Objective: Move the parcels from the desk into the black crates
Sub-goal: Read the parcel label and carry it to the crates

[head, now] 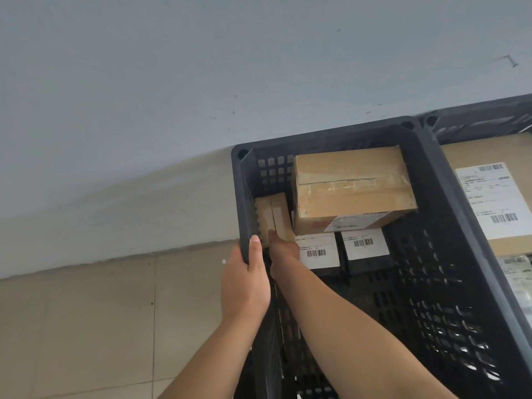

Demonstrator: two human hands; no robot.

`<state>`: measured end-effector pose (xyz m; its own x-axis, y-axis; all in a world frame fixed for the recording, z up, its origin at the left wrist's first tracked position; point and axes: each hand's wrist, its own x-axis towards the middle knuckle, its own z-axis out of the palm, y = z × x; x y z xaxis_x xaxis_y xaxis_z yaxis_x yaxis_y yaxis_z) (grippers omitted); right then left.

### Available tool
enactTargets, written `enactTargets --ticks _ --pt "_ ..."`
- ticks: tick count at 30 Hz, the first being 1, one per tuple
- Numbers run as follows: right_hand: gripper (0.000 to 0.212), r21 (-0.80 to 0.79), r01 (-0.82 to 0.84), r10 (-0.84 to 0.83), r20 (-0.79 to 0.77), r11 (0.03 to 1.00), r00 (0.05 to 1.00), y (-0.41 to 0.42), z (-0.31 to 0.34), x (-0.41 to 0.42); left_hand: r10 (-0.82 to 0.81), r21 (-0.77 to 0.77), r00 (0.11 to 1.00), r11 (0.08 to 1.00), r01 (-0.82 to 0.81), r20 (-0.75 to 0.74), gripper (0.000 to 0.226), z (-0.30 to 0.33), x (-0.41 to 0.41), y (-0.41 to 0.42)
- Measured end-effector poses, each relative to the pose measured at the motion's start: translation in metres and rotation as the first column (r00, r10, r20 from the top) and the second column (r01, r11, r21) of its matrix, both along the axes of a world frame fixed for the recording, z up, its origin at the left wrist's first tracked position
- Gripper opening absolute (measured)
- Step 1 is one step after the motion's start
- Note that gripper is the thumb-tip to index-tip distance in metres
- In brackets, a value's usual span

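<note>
Small brown parcel (273,218) stands on edge in the far-left corner of the near black crate (449,214), tight against the left wall. Right hand (283,249) reaches down inside and meets its lower end; fingers are hidden behind the hand, so I cannot tell whether they pinch it or merely press it into place. Left hand (246,279) grips the crate's left rim, thumb over the top edge, steadying it.

Just beside the small parcel: a larger taped carton (351,185), sitting on top of two dark flat parcels with white barcode labels (364,244). Much of the crate's near half shows bare floor, so there is room left.

Second black crate (475,116) touches it on the right, carrying a wide labelled carton (495,194).

Judgement: task well underway, several parcels already crated, this one nearly placed. The worktop is out of view, so what remains cannot be counted.
</note>
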<state>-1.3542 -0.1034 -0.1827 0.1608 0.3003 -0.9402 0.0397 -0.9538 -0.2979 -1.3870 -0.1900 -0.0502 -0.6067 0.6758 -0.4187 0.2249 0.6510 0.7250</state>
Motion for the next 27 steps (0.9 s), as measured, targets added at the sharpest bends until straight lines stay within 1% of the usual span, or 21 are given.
enactTargets --ticks 6,8,10,13,15,17,22,24,25,27 --pt "0.071 0.02 -0.084 0.084 0.013 0.996 0.996 -0.001 0.004 0.008 0.014 0.003 1.0 1.0 -0.014 -0.002 0.048 -0.001 0.001 0.0" --pt "0.066 0.026 -0.13 0.129 0.017 0.991 0.991 -0.004 0.006 0.012 0.012 0.014 1.0 1.0 -0.011 -0.014 0.045 -0.002 0.0 -0.001" --pt "0.056 0.03 -0.149 0.149 -0.006 0.988 0.989 -0.01 0.015 0.02 0.0 0.024 1.0 1.0 0.001 -0.024 0.045 -0.003 0.0 0.0" --pt "0.039 0.016 -0.092 0.093 -0.099 0.996 0.991 -0.028 0.046 0.04 -0.012 0.005 0.999 1.0 0.012 -0.041 0.047 -0.004 0.0 0.001" --pt "0.032 0.043 -0.048 0.053 -0.136 0.998 0.989 -0.046 0.075 0.057 -0.027 -0.018 0.999 0.999 0.026 -0.035 0.05 -0.003 0.0 0.0" --pt "0.024 0.076 0.015 -0.005 -0.133 0.997 0.991 -0.068 0.105 0.074 -0.029 -0.014 0.999 0.999 0.029 -0.019 0.052 -0.002 -0.001 0.001" --pt "0.018 0.239 0.11 -0.08 -0.131 0.965 0.988 -0.141 0.168 0.119 0.004 0.026 0.997 1.0 -0.006 0.08 0.05 0.001 -0.001 0.0" --pt "0.014 0.297 0.138 -0.114 -0.095 0.945 0.989 -0.167 0.184 0.135 0.0 0.01 0.994 1.0 -0.001 0.113 0.06 0.003 -0.002 0.001" --pt "0.012 0.322 0.158 -0.143 -0.069 0.934 0.987 -0.179 0.19 0.143 -0.021 -0.004 0.996 1.0 0.021 0.091 0.069 0.004 -0.003 -0.001" --pt "0.014 0.371 0.2 -0.213 -0.006 0.907 0.977 -0.198 0.199 0.156 -0.108 0.011 0.993 0.994 0.109 -0.045 0.081 0.008 -0.003 -0.007"
